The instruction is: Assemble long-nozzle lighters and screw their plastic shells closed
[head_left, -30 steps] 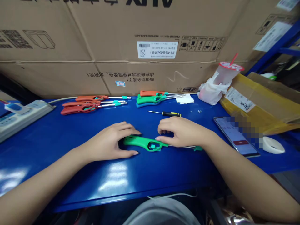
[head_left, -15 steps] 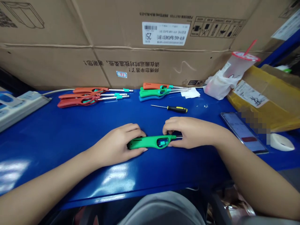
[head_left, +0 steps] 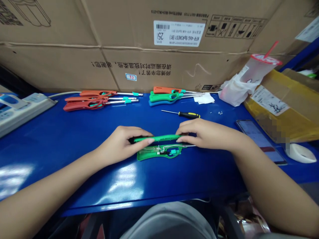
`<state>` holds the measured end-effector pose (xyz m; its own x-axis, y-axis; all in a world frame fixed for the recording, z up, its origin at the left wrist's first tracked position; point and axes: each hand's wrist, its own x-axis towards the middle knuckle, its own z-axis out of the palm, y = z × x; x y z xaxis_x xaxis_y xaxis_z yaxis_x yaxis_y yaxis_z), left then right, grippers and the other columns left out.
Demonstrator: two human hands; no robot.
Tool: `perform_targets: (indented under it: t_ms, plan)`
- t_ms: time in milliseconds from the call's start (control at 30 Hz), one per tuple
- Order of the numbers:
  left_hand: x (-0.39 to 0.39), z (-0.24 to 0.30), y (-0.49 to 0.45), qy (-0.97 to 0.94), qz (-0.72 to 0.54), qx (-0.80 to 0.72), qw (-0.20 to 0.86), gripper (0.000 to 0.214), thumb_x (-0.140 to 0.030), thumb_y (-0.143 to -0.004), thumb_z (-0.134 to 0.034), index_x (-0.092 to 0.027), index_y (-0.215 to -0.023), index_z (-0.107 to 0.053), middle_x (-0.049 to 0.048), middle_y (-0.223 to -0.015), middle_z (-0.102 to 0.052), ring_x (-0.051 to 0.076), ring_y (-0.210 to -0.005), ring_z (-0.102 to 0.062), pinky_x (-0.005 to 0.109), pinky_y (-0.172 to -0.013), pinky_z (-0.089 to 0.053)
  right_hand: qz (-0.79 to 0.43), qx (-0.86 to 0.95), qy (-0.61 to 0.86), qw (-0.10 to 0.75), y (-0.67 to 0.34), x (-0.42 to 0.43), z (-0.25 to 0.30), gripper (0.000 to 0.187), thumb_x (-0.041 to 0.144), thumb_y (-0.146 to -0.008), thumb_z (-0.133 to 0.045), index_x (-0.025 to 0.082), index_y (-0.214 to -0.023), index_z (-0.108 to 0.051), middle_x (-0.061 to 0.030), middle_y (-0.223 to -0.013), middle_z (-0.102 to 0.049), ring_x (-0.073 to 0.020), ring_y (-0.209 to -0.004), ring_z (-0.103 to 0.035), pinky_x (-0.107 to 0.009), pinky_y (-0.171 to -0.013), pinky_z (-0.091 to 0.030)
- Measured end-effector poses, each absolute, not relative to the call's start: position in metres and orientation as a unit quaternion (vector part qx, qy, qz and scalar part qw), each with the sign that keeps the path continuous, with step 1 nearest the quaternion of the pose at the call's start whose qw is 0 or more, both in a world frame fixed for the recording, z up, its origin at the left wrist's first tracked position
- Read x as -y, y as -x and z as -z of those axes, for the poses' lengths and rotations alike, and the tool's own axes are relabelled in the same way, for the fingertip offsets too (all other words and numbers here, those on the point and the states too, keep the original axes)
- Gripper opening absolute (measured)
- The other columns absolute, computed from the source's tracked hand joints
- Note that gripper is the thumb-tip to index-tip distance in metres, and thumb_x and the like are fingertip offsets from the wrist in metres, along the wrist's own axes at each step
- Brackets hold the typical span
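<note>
A green lighter's lower half (head_left: 149, 155) lies on the blue table with its inside showing: a clear tank, white wires, a black part and a teal trigger. Its metal tube points right, under my right hand. Just behind and above it, the green upper shell half (head_left: 164, 138) is tilted on edge, apart from the lower half. My left hand (head_left: 127, 141) pinches the shell's left end between thumb and fingers. At the other end, my right hand (head_left: 196, 132) has its fingers closed on the shell's tip.
Red lighters (head_left: 84, 105) lie at the back left; green (head_left: 161, 98) and orange (head_left: 166, 90) ones are at the back centre. A screwdriver (head_left: 189, 115) lies behind my right hand. To the right are a phone (head_left: 259, 141), a white mouse (head_left: 300, 153), a bagged cup (head_left: 259, 69) and a yellow-wrapped parcel (head_left: 299, 113).
The green lighter was closed half a second ago. Both hands have lifted its upper shell half off and moved it slightly backward, baring the inner parts.
</note>
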<state>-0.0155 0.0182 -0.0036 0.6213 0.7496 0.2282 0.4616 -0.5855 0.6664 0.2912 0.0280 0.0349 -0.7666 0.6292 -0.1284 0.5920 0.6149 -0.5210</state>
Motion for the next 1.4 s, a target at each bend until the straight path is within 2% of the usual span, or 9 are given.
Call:
perform_targets:
  t_ms: [200, 367, 500, 767, 900, 1033, 1133, 1267, 1400]
  plan:
    - [-0.033, 0.017, 0.017, -0.819, -0.294, -0.421, 0.257, 0.029, -0.047, -0.098, -0.069, -0.023, -0.104, -0.084, 0.0035, -0.096, -0.081, 0.018, -0.085, -0.072, 0.027, -0.075, -0.054, -0.202, 0.897, 0.393, 0.01, -0.284, -0.034, -0.022, 0.038, 0.039, -0.109, -0.046, 0.019, -0.08, -0.06, -0.0058, -0.087, -0.068, -0.0194, -0.082, -0.061, -0.031, -0.076, -0.039]
    - [-0.036, 0.024, 0.018, -0.819, -0.302, -0.425, 0.241, 0.03, -0.047, -0.096, -0.071, -0.024, -0.111, -0.083, 0.0057, -0.104, -0.075, 0.018, -0.089, -0.07, 0.028, -0.073, -0.054, -0.137, 0.879, 0.456, -0.017, -0.277, -0.032, -0.024, 0.037, 0.042, -0.108, -0.047, 0.02, -0.081, -0.059, -0.0051, -0.09, -0.068, -0.0189, -0.08, -0.059, -0.03, -0.066, -0.032]
    - [-0.035, 0.024, 0.018, -0.825, -0.293, -0.417, 0.245, 0.03, -0.047, -0.097, -0.07, -0.024, -0.112, -0.083, 0.0065, -0.106, -0.072, 0.018, -0.088, -0.07, 0.026, -0.067, -0.053, -0.106, 0.864, 0.491, -0.036, -0.277, -0.029, -0.028, 0.027, 0.043, -0.105, -0.055, 0.021, -0.09, -0.059, -0.0026, -0.088, -0.068, -0.0165, -0.071, -0.053, -0.029, -0.061, -0.027]
    - [-0.034, 0.023, 0.017, -0.833, -0.288, -0.406, 0.242, 0.03, -0.046, -0.099, -0.067, -0.023, -0.111, -0.082, 0.0066, -0.103, -0.072, 0.017, -0.083, -0.069, 0.025, -0.066, -0.053, -0.148, 0.864, 0.482, -0.019, -0.28, -0.031, -0.027, 0.027, 0.042, -0.103, -0.057, 0.021, -0.085, -0.055, -0.0007, -0.085, -0.067, -0.0147, -0.068, -0.05, -0.029, -0.061, -0.028]
    - [-0.033, 0.02, 0.017, -0.84, -0.286, -0.396, 0.237, 0.031, -0.045, -0.099, -0.066, -0.021, -0.11, -0.082, 0.0073, -0.102, -0.074, 0.018, -0.086, -0.071, 0.027, -0.073, -0.057, -0.156, 0.867, 0.473, -0.018, -0.282, -0.032, -0.025, 0.032, 0.046, -0.104, -0.055, 0.021, -0.083, -0.055, -0.0021, -0.085, -0.067, -0.0151, -0.067, -0.05, -0.029, -0.062, -0.028]
    - [-0.031, 0.015, 0.017, -0.843, -0.307, -0.378, 0.227, 0.026, -0.041, -0.099, -0.068, -0.021, -0.106, -0.083, 0.0067, -0.098, -0.078, 0.018, -0.087, -0.073, 0.027, -0.077, -0.058, -0.189, 0.88, 0.435, 0.021, -0.287, -0.034, -0.023, 0.023, 0.042, -0.102, -0.058, 0.021, -0.096, -0.064, -0.0046, -0.095, -0.071, -0.0167, -0.074, -0.056, -0.029, -0.065, -0.036]
    - [-0.027, 0.009, 0.02, -0.848, -0.339, -0.34, 0.226, 0.02, -0.033, -0.1, -0.068, -0.023, -0.107, -0.084, 0.0052, -0.098, -0.08, 0.017, -0.086, -0.075, 0.027, -0.081, -0.06, -0.256, 0.891, 0.37, 0.066, -0.292, -0.033, -0.028, 0.023, 0.036, -0.102, -0.059, 0.02, -0.111, -0.071, -0.008, -0.111, -0.074, -0.0198, -0.092, -0.065, -0.031, -0.079, -0.046]
    - [-0.024, 0.003, 0.026, -0.878, -0.34, -0.264, 0.209, 0.019, -0.024, -0.099, -0.068, -0.027, -0.109, -0.084, 0.0047, -0.103, -0.083, 0.017, -0.09, -0.078, 0.025, -0.083, -0.063, -0.322, 0.871, 0.371, 0.022, -0.296, -0.028, -0.04, 0.02, 0.032, -0.097, -0.065, 0.02, -0.109, -0.075, -0.0052, -0.102, -0.075, -0.0173, -0.084, -0.065, -0.03, -0.074, -0.047]
    - [-0.022, -0.002, 0.028, -0.921, -0.278, -0.191, 0.196, 0.024, -0.027, -0.097, -0.072, -0.029, -0.12, -0.08, 0.0057, -0.111, -0.082, 0.019, -0.097, -0.079, 0.026, -0.088, -0.063, -0.342, 0.862, 0.374, -0.015, -0.296, -0.023, -0.042, 0.013, 0.031, -0.093, -0.07, 0.02, -0.1, -0.072, -0.0017, -0.094, -0.072, -0.015, -0.08, -0.061, -0.028, -0.07, -0.045]
